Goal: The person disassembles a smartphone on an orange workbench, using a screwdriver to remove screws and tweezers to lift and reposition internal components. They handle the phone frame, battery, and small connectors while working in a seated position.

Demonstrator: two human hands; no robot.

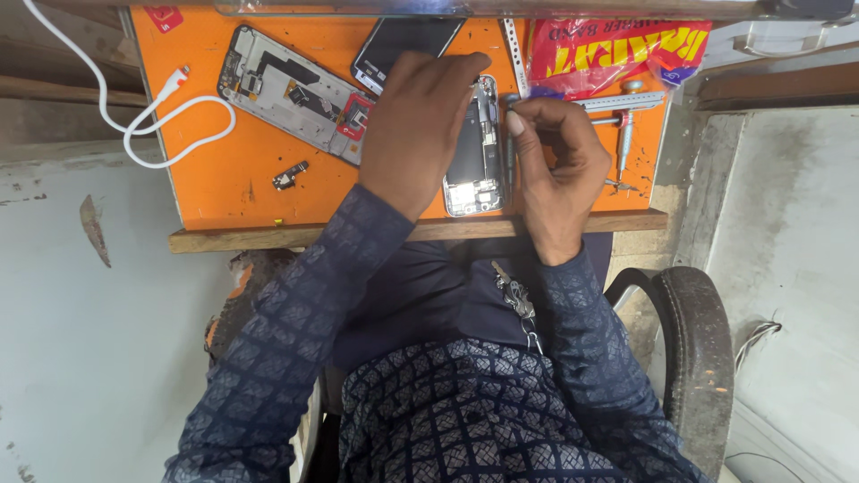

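Note:
An opened phone body [476, 152] with its circuit parts showing lies on the orange mat [233, 170]. My left hand [419, 125] rests palm down across its left side and holds it in place. Pinched in the fingers of my right hand [555, 165] is a thin screwdriver [510, 143], upright with its tip at the phone's right edge. A second opened phone frame [291, 94] lies at a slant to the left. Beside it, at the top, sits a dark screen panel [403, 40].
A white cable [134, 125] loops over the mat's left edge. A small loose part [291, 174] lies on the mat. At the top right sit a red plastic packet [617, 49] and metal tools [625, 134]. The wooden bench edge [268, 237] and a chair arm [693, 349] are close.

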